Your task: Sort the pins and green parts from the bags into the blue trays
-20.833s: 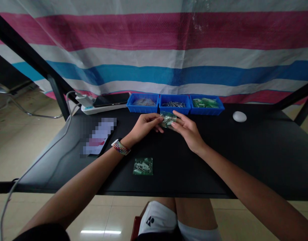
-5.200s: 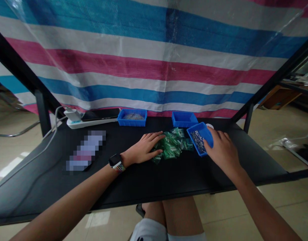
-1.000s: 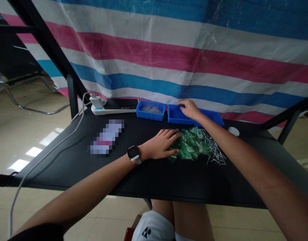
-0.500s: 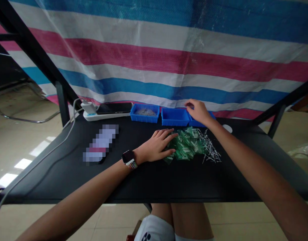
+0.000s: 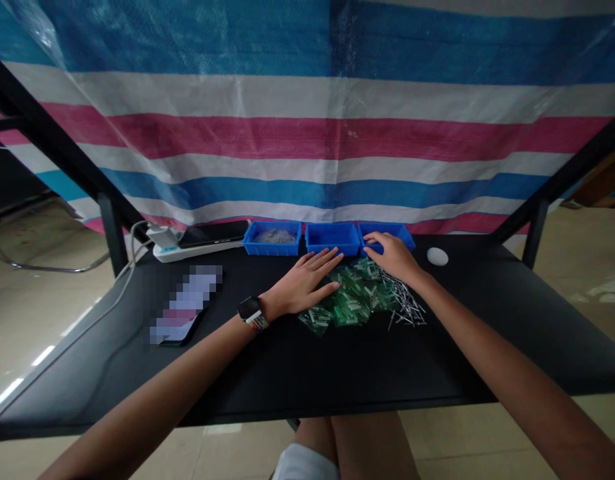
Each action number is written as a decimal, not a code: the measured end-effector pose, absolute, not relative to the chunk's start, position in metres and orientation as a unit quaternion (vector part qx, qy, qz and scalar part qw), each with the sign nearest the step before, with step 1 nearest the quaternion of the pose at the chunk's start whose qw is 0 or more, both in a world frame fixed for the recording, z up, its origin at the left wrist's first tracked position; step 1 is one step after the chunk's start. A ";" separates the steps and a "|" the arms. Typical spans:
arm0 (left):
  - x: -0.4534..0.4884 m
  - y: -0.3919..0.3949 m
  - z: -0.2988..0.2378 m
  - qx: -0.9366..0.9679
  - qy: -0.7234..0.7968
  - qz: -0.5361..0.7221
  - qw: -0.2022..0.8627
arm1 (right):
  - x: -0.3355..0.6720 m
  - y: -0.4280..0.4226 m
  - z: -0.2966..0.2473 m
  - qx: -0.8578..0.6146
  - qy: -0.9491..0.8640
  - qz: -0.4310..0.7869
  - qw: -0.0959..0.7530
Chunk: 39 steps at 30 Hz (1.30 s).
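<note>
My left hand (image 5: 301, 283) lies palm down with its fingers spread, at the left side of a pile of small green clear packets (image 5: 347, 313). Its fingertips reach toward the front of the middle blue tray (image 5: 332, 239). At the front wall of the right blue tray (image 5: 400, 235), my right hand (image 5: 395, 257) is held with curved fingers. A gap shows between its thumb and fingers, and I see nothing in it. Below that hand, thin silvery metal pins (image 5: 410, 307) lie in a loose heap, touching the green packets.
A left blue tray (image 5: 272, 248) holds a clear bag. Beside it are a white power strip (image 5: 197, 249) with a plug and a dark phone (image 5: 215, 232). Another phone (image 5: 187, 313), its screen blurred, lies at left. A white round object (image 5: 437, 256) is at right.
My right hand has come down and nearer, from above the right tray to its front wall. The left hand stays by the packets, with more of them visible. The camera view has shifted.
</note>
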<state>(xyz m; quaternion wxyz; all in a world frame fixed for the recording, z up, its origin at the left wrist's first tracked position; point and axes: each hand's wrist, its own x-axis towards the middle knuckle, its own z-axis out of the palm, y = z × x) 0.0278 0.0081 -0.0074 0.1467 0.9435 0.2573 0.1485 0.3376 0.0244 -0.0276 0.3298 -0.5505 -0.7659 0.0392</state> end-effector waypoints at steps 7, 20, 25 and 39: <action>0.033 0.008 -0.012 0.946 0.274 0.124 0.125 | 0.338 0.028 -0.028 -0.546 -0.762 0.040 0.347; 0.022 0.016 -0.014 0.941 0.283 0.143 0.123 | 0.336 0.038 -0.028 -0.540 -0.766 0.042 0.347; 0.022 0.015 -0.015 0.940 0.288 0.131 0.127 | 0.332 0.033 -0.028 -0.553 -0.757 0.040 0.345; 0.023 0.014 -0.018 0.938 0.284 0.148 0.131 | 0.325 0.027 -0.026 -0.575 -0.748 0.032 0.331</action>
